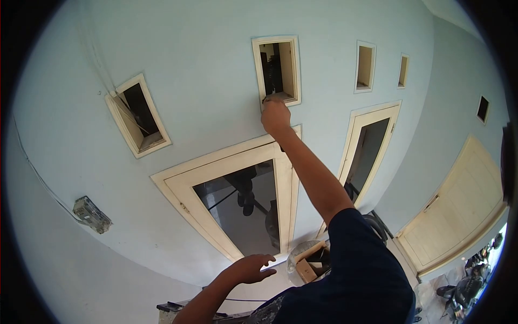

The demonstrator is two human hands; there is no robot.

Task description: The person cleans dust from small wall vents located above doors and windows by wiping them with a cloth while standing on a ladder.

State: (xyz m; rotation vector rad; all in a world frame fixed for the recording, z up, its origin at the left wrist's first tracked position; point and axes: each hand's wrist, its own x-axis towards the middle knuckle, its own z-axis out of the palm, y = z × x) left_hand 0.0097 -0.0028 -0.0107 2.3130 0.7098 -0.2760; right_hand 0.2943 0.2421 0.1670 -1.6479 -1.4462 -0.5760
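The right hand (275, 116) is stretched high up the pale blue wall (205, 81), resting at the lower edge of a small cream-framed vent opening (277, 70) above a door (237, 208). Its fingers (270, 100) curl over the sill of the frame; something dark sits under the fingertips, though whether they grip it or only press on the ledge cannot be told. The left hand (252, 268) hangs low and free, fingers spread and holding nothing, hovering in front of the wall near the bottom of the door (it looks like a balancing hand).

Working at this reach goes best, by my judgement, with the weight kept close to the wall and the left hand ready to brace, since the right arm is fully extended and has little leverage at the sill.

Another vent opening (138, 115) lies to the left, with thin wires crossing it, and two smaller ones sit further right. A small grey box (93, 214) is mounted low on the wall, with a cable running to it. A second doorway (367, 154) stands to the right, and a cardboard box (306, 268) lies on the floor below.
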